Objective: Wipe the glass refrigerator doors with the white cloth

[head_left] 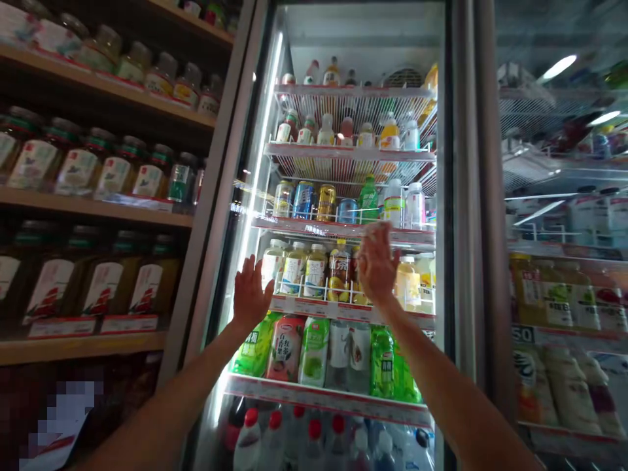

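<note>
My left hand (251, 292) is raised with its palm toward the glass door (230, 131) of a lit drinks cooler. Its fingers stand apart and nothing shows in them. My right hand (377, 261) is also up in front of the cooler, farther right and a little higher. It looks flat and is slightly blurred, with a pale patch at its fingertips that I cannot make out. Behind the hands, yellow juice bottles (314, 271) stand on a wire-fronted shelf. Below them are green bottles (383, 363) and a red-labelled bottle (284, 347).
Wooden shelves (93, 208) with rows of jars and bottles stand on the left. A second glass-fronted cooler (564, 248) is on the right, beyond a metal door frame (483, 196). Red-capped bottles (250, 435) fill the lowest visible shelf. A pixelated patch covers the lower left corner.
</note>
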`<state>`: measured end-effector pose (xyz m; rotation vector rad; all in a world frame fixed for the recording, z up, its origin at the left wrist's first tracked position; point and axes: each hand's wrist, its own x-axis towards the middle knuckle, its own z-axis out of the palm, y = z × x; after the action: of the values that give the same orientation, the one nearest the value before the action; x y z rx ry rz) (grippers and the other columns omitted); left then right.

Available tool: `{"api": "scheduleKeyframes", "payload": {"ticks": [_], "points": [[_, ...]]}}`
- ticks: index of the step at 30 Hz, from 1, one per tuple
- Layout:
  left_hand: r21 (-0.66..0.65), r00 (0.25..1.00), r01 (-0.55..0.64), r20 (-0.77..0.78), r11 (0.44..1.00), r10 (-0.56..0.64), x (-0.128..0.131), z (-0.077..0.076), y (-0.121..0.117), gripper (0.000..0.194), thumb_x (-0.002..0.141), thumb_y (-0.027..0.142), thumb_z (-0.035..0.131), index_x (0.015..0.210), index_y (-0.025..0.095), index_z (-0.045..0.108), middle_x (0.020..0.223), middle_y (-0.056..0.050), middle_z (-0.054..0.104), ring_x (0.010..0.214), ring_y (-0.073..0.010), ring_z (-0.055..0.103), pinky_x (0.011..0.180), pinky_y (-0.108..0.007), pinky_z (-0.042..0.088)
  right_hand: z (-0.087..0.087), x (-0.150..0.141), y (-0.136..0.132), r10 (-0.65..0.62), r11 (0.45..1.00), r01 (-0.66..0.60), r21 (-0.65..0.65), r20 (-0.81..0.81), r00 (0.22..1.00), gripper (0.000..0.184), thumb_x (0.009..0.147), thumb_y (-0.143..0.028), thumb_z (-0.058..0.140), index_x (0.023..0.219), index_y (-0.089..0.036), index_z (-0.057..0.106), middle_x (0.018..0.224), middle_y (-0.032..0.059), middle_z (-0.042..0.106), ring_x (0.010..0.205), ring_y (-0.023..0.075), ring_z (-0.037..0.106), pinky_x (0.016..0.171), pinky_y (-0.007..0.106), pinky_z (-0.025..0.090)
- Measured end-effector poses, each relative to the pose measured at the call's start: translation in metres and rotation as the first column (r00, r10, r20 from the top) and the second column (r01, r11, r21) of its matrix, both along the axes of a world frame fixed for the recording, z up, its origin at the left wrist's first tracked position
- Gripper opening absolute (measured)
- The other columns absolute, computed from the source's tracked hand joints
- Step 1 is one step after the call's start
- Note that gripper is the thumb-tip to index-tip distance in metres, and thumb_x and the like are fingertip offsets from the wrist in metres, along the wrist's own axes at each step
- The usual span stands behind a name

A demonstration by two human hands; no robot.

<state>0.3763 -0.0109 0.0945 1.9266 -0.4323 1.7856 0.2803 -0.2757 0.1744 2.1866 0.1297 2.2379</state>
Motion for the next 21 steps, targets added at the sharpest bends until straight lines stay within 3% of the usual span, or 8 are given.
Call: {"api": "scheduleKeyframes", "payload": {"ticks": [3,5,8,11,13,15,18,21], "points": [[0.004,1.000,0.008,-0.001,1.000,-0.008,-0.002,0.005,0.001,0.055,0.087,0.040,0.032,0.135,0.013,0.031,0.144,-0.015,0.028,0.136,-0.0255,0.019,0.109,-0.047,0.019,-0.011,0.010,0.039,0.019,0.915,-0.070,-0.396,-0.131,0.991,0.045,0.086,-0.022,0.035,0.130,-0.027,0.041,0.145,0.0004,0.032,0.136,0.0187,0.022,0.111,0.047,0.014],[0.020,1.000,0.000,-0.009,1.000,0.000,-0.003,0.009,0.010,0.054,0.087,0.039,0.032,0.135,0.014,0.031,0.145,-0.015,0.028,0.136,-0.0253,0.020,0.110,-0.048,0.019,-0.005,0.010,0.034,0.012,0.896,-0.064,-0.440,-0.122,0.993,0.043,0.087,-0.023,0.034,0.130,-0.027,0.042,0.144,0.0009,0.034,0.136,0.0181,0.024,0.111,0.047,0.013],[0.017,0.999,-0.026,-0.029,1.000,0.027,-0.002,0.013,0.029,0.054,0.088,0.040,0.031,0.135,0.013,0.031,0.144,-0.015,0.029,0.136,-0.0253,0.022,0.109,-0.048,0.020,0.030,0.005,0.002,-0.003,0.994,0.009,-0.105,0.050,0.999,0.044,0.088,-0.024,0.031,0.131,-0.022,0.041,0.145,0.0082,0.032,0.134,0.0225,0.027,0.107,0.055,0.014],[-0.024,0.997,-0.039,-0.070,0.999,0.037,0.001,0.014,0.040,0.055,0.088,0.042,0.030,0.134,0.012,0.032,0.142,-0.016,0.033,0.134,-0.0265,0.026,0.108,-0.050,0.022,0.064,0.005,-0.006,-0.031,0.988,0.008,0.156,0.145,0.989,0.045,0.087,-0.026,0.031,0.131,-0.018,0.041,0.145,0.0127,0.029,0.135,0.0282,0.024,0.103,0.060,0.018],[-0.040,0.996,-0.038,-0.080,0.998,0.034,0.003,0.013,0.039,0.055,0.087,0.042,0.030,0.134,0.013,0.032,0.142,-0.016,0.032,0.134,-0.0269,0.026,0.107,-0.051,0.024,0.066,0.011,0.014,-0.007,0.999,0.003,0.054,0.086,0.996,0.046,0.087,-0.026,0.031,0.132,-0.019,0.039,0.146,0.0098,0.028,0.136,0.0269,0.022,0.104,0.058,0.019],[-0.029,0.996,-0.037,-0.077,0.999,0.035,0.003,0.011,0.034,0.054,0.087,0.040,0.031,0.134,0.013,0.032,0.143,-0.016,0.031,0.134,-0.0270,0.026,0.106,-0.051,0.025,0.054,0.020,0.045,0.013,0.972,-0.022,-0.232,-0.040,0.999,0.047,0.087,-0.024,0.034,0.134,-0.023,0.037,0.147,0.0047,0.028,0.137,0.0230,0.020,0.108,0.053,0.018],[0.011,0.996,-0.045,-0.076,0.999,0.046,0.000,0.010,0.035,0.053,0.087,0.039,0.032,0.133,0.013,0.034,0.142,-0.015,0.033,0.133,-0.0268,0.027,0.107,-0.050,0.025,0.043,0.031,0.078,0.002,0.798,-0.108,-0.593,-0.177,0.984,0.047,0.085,-0.022,0.038,0.132,-0.026,0.038,0.146,0.0003,0.031,0.137,0.0194,0.019,0.110,0.050,0.014],[0.005,0.996,-0.066,-0.066,0.998,0.067,-0.004,0.008,0.046,0.053,0.087,0.039,0.032,0.133,0.014,0.033,0.142,-0.014,0.034,0.133,-0.0265,0.028,0.107,-0.049,0.025,0.066,0.038,0.087,0.079,0.862,-0.128,-0.490,-0.120,0.990,0.044,0.086,-0.022,0.037,0.130,-0.023,0.042,0.145,0.0050,0.032,0.137,0.0227,0.020,0.109,0.055,0.012]]}}
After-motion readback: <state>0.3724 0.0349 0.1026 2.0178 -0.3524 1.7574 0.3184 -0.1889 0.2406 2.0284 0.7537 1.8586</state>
